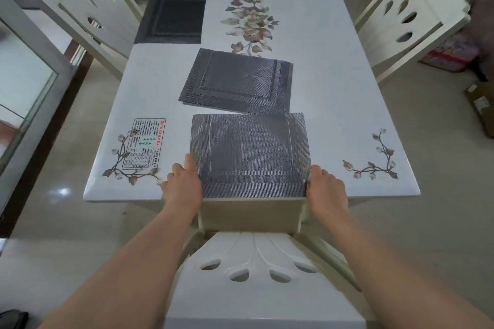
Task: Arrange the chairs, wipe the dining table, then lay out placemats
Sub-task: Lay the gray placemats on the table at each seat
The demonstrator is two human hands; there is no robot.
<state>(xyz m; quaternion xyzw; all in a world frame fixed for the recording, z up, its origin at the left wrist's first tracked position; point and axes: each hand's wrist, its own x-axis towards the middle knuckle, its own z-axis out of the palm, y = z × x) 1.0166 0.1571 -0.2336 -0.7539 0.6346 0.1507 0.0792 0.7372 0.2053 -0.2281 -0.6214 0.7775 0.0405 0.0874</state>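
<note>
A grey woven placemat (250, 155) lies flat at the near end of the white dining table (334, 104), its front edge flush with the table edge. My left hand (184, 183) pinches its left side, thumb on top. My right hand (327, 189) holds its right side near the front corner. A small stack of grey placemats (238, 80) lies askew in the middle of the table. One dark placemat (172, 19) lies at the far left place.
A white chair back (256, 272) stands directly below me at the table's near end. White chairs stand at the left (88, 5) and right (406, 19) sides. A printed label (145, 144) sticks to the table's near left. A glass panel (24, 83) is far left; boxes (481, 107) sit on the floor right.
</note>
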